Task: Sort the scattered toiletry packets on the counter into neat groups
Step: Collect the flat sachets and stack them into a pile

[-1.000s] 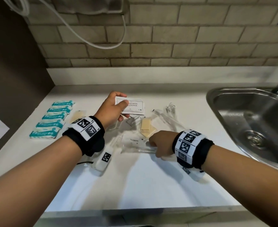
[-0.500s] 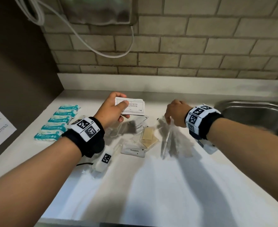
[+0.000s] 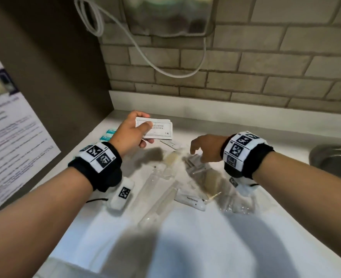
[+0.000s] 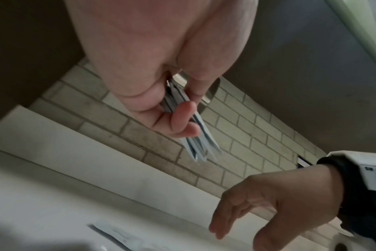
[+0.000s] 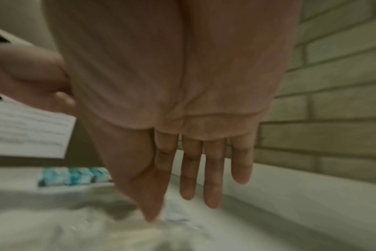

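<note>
Left hand [image 3: 130, 135] grip: thumb on top, fingers under, pinching a stack of white shampoo-with-conditioner sachets [image 3: 158, 128], held off the table [image 3: 185, 241] near the back wall. Left wrist view shows the sachets [image 4: 193, 134] edge-on, fanned slightly between thumb and fingers.

Right hand [image 3: 206, 148] grip released: fingers [image 5: 213, 178] straight and spread, pointing down, hovering just above the loose pile, holding nothing.

Pile in the table's middle: clear plastic wrappers, two with tan pads inside [image 3: 211, 182] and [image 3: 172, 158]; white toothpaste tube [image 3: 190, 201] lying flat just in front of them; long clear-wrapped stick items [image 3: 159, 201], contents too blurred to name. One flat sachet [image 3: 167, 143] lies under the held stack.

Teal packets [image 3: 108, 135] lined up at table's left, mostly hidden behind the left wrist.

Sink [image 3: 334, 159] edge at right. Printed sheet [image 3: 11, 133] on the left wall; white cable [image 3: 137, 43] loops on the brick wall.
</note>
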### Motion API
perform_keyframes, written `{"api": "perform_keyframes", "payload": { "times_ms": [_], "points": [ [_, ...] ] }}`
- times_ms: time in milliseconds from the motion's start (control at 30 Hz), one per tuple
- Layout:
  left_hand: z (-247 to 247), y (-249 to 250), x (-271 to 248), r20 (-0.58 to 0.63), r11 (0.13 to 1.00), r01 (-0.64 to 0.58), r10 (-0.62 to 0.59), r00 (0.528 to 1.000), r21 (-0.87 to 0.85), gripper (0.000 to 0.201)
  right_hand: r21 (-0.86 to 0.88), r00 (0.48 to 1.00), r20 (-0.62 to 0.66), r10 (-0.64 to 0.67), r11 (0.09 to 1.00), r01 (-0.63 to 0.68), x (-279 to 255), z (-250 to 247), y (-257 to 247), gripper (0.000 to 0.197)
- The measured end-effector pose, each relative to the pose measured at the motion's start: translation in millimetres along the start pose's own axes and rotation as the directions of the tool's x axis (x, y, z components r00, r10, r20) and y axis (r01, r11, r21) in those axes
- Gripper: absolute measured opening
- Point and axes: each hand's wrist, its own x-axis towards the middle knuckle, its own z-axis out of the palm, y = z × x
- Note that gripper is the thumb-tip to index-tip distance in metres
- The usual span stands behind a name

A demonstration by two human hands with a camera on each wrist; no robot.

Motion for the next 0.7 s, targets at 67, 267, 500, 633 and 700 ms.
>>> {"api": "perform_keyframes", "payload": {
  "times_ms": [67,267,500,633,700],
  "points": [
    [-15.9,-2.0,5.4,-0.021,1.0,-0.001,0.001,1.0,0.011,0.013,0.051,0.999,0.001,-0.049,0.997,0.049,22.3,0.4,-26.5,0.044],
    [-60.7,-12.8,21.7,-0.048,1.0,0.015,-0.015,0.999,-0.002,0.013,0.122,0.998,-0.047,-0.029,0.992,0.034,96.3,12.2,-88.6,0.071],
    [-96.2,-31.7,45.3,-0.015,0.999,0.045,-0.045,0.999,0.01,0.016,0.16,0.999,-0.053,0.006,0.987,0.003,147.8,10.4,-112.2,0.084],
    [-108.2,-39.4,59.2,0.014,0.999,0.049,-0.049,0.999,0.016,0.019,0.263,0.995,-0.065,-0.072,0.961,0.087,159.2,10.1,-139.3,0.065],
    [-112.1,-42.8,67.3,0.034,0.998,0.058,-0.059,0.998,0.027,0.02,0.256,0.997,-0.045,-0.058,0.964,0.068,161.1,14.1,-141.6,0.061]
  ]
}}
